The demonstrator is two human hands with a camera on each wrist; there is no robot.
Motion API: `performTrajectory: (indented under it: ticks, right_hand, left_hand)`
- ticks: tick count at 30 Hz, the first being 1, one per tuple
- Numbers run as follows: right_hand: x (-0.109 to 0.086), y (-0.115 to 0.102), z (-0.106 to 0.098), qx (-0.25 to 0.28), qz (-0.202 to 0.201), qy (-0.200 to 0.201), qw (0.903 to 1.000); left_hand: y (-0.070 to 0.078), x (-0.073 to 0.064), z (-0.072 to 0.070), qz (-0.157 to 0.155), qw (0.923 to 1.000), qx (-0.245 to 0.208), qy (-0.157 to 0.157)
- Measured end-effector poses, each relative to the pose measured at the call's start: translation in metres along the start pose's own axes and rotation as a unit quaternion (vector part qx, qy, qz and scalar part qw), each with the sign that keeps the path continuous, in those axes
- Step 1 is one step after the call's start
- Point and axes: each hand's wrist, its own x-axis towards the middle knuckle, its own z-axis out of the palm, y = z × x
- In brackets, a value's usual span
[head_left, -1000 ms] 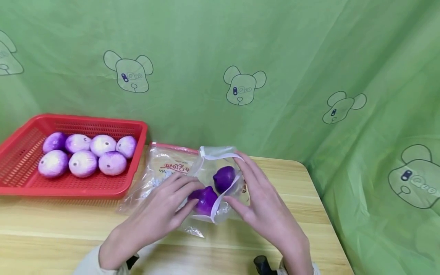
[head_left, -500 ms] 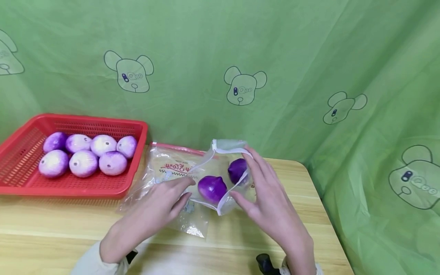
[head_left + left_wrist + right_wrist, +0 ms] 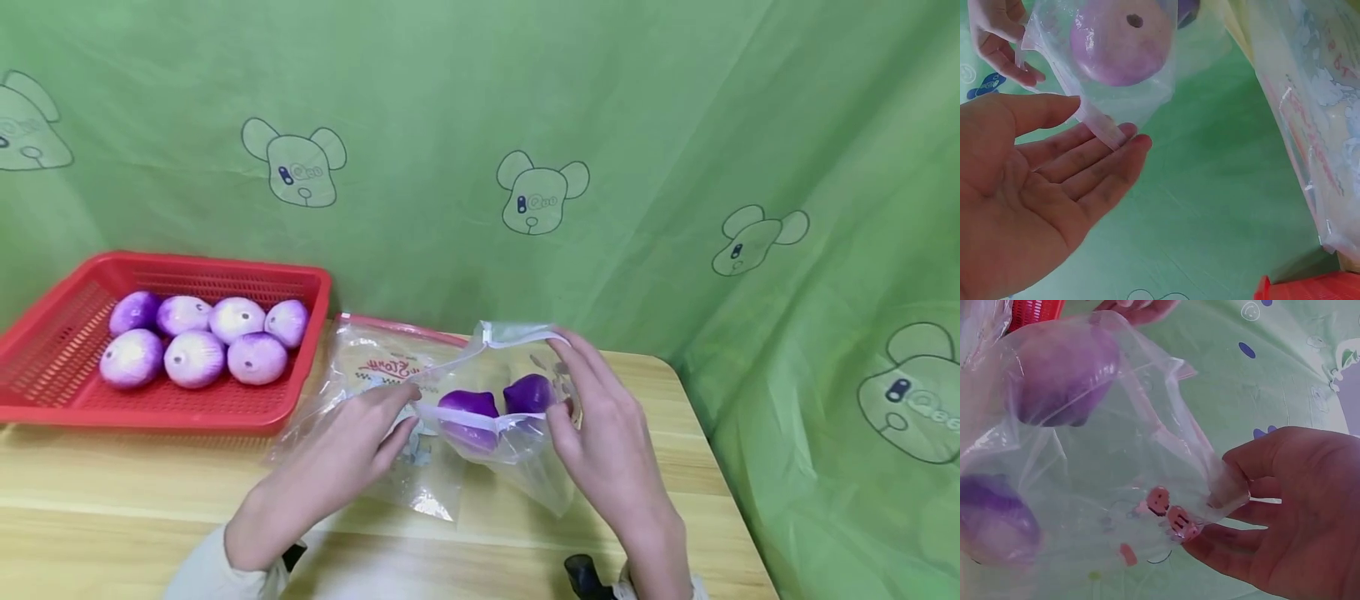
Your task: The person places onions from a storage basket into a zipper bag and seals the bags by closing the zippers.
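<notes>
A clear zip bag [image 3: 540, 479] with a white strip along its mouth is held up between both hands. Inside it are two purple onions, the left one [image 3: 468, 403] partly behind the near rim and the other [image 3: 528, 393] beside my right fingers. My left hand [image 3: 337, 462] pinches the mouth's left side; in the left wrist view the strip [image 3: 1100, 125] lies between thumb and fingers. With thumb and fingers my right hand [image 3: 611, 446] grips the right side. Pink printed figures [image 3: 1169, 512] show on the bag in the right wrist view.
At the left stands a red basket [image 3: 45, 412] holding several purple-white onions [image 3: 193, 358]. Another clear bag with a red zip [image 3: 401, 327] lies flat on the wooden table [image 3: 112, 500], partly under my left hand. A green curtain [image 3: 420, 125] hangs behind and along the right.
The bag and both onions have shifted right. Its near rim has come up across the onions and its lower part now hangs forward. My left hand moved off the onion to the rim.
</notes>
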Motion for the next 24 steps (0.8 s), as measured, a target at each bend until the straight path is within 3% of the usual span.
performTrajectory:
  ticks: [6, 10, 13, 16, 19, 24]
  right_hand:
    - [-0.006, 0.002, -0.001, -0.006, -0.002, -0.041, 0.9992]
    - [-0.011, 0.003, -0.003, 0.007, 0.001, -0.098, 0.9952]
    - [-0.013, 0.004, -0.006, 0.015, 0.009, -0.145, 0.9892]
    - [-0.012, 0.004, -0.009, 0.013, 0.011, -0.165, 0.9861]
    - [-0.009, 0.003, -0.009, 0.004, 0.008, -0.166, 0.9862]
    - [-0.007, 0.003, -0.008, 0.001, 0.006, -0.169, 0.9856]
  left_hand:
    - [-0.003, -0.001, 0.008, -0.015, 0.9980, 0.037, -0.049]
    - [-0.007, 0.001, 0.015, -0.012, 0.9976, -0.001, -0.069]
    - [-0.014, 0.003, 0.015, -0.005, 0.9979, -0.042, -0.049]
    - [-0.021, 0.006, 0.008, 0.000, 0.9983, -0.056, -0.015]
    - [-0.031, 0.006, -0.006, -0.006, 0.9977, -0.065, 0.020]
    - [-0.050, 0.001, -0.036, -0.047, 0.9950, -0.058, 0.067]
